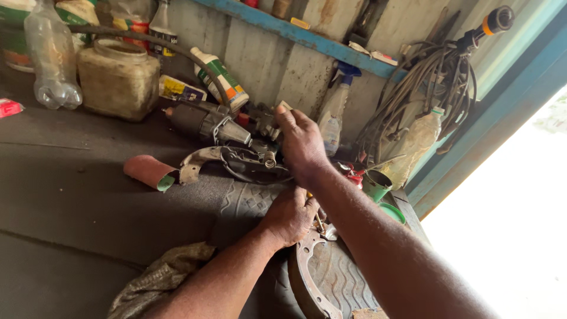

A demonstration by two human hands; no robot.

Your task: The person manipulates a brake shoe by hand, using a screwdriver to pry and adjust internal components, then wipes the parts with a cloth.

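So the left hand point(289, 215) sits low on a piece of tyre tread point(248, 204) laid over the dark workbench point(71, 195), fingers curled shut around a thin screwdriver-type tool point(319, 220) with a yellowish handle; only a bit of the shaft pokes out past the thumb. The tip end sits right by a curved metal brake shoe point(307, 277) with a row of holes along its rim, which lies at the near edge of the bench next to another ribbed rubber piece point(342, 277).

The right hand point(301, 145) is reached further back, over a pile of greasy metal parts point(254, 156) near the wall. Its fingers are bent and pinched on something small, but what it is can't be made out since the hand covers it. Just beside it is a dark air impact wrench point(207, 121) with a hose running up and left.

Other stuff around: a roll of reddish sandpaper point(149, 171) left of the parts, a grimy plastic jar point(118, 77) and a clear empty bottle point(53, 59) at the back left, a spray bottle point(333, 115) against the wall, a tangle of cables point(431, 82) hanging at right, a green cup point(376, 184) beside the right forearm, and a dirty rag point(159, 277) under the left arm
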